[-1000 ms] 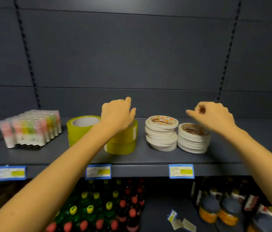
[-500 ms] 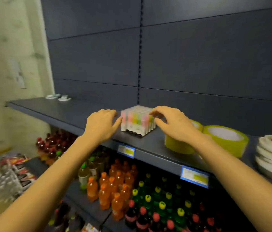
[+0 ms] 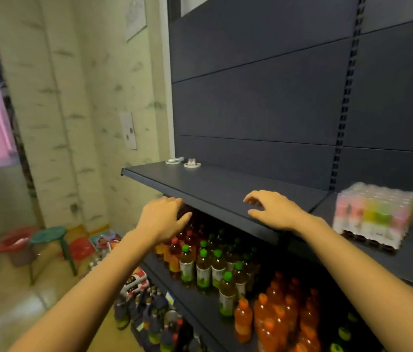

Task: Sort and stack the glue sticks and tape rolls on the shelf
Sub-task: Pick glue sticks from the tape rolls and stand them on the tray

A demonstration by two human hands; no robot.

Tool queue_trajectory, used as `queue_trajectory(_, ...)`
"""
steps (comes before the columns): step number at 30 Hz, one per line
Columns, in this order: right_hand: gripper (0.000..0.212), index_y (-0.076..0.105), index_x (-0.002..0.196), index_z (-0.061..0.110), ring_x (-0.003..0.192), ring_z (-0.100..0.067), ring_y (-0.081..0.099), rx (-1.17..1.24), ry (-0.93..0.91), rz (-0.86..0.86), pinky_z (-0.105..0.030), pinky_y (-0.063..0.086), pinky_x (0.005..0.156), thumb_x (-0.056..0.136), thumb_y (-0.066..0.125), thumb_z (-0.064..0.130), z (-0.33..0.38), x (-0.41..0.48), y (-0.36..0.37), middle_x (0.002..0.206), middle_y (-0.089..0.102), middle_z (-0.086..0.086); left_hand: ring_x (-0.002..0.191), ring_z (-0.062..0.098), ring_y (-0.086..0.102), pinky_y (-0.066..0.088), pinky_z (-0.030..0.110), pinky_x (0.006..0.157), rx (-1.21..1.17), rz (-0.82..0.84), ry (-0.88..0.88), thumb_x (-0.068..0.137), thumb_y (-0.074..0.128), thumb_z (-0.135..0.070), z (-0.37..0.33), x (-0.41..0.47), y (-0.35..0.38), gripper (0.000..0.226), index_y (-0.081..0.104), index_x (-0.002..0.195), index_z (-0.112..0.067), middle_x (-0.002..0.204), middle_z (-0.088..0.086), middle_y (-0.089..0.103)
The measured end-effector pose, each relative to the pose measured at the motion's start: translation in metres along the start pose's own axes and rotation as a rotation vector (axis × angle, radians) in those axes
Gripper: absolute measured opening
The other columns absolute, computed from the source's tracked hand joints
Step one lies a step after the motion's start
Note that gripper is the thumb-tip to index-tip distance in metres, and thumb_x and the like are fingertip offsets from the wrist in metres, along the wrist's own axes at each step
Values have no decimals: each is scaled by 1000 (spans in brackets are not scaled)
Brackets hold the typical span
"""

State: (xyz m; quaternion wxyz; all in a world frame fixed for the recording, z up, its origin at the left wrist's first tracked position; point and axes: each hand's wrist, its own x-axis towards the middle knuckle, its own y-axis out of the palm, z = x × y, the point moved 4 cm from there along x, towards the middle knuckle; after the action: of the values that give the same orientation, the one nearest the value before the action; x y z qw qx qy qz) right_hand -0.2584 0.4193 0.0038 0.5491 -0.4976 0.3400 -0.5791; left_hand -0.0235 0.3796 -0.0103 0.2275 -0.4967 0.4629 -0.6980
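I see fingers (image 3: 251, 198) on both hands loosely spread, gripping nothing. Right hand (image 3: 274, 212) over the dark shelf (image 3: 213, 184) front edge, left hand (image 3: 164, 219) just off it, above drink bottles (image 3: 200, 265). Glue stick pack (image 3: 375, 214) on shelf, right of right hand, apart. Pale wall (image 3: 73, 97), green stool (image 3: 48, 235) left.

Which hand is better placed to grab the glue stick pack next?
Right, likely. The right hand hovers open over the shelf, nearer the glue stick pack; the left hand sits off the shelf's front edge, farther away.
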Motion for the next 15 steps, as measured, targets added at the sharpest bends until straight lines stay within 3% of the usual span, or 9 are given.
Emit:
queue_trajectory(7, 35, 49, 129, 24, 117, -18, 52, 46, 57, 30, -39, 45, 99, 94, 51, 30, 34, 86, 42, 129, 54, 2, 110, 22, 57, 46, 34, 82, 45, 70, -98, 93, 40, -50, 107, 4, 23, 43, 55, 116, -17, 120, 2, 63)
queue_trajectory(15, 31, 55, 122, 23, 114, -19, 55, 128, 57, 55, -38, 45, 99, 91, 57, 30, 53, 173, 67, 126, 58, 0, 108, 19, 58, 49, 33, 83, -15, 50, -176, 91, 40, -55, 173, 21, 58, 46, 55, 118, -20, 120, -2, 63)
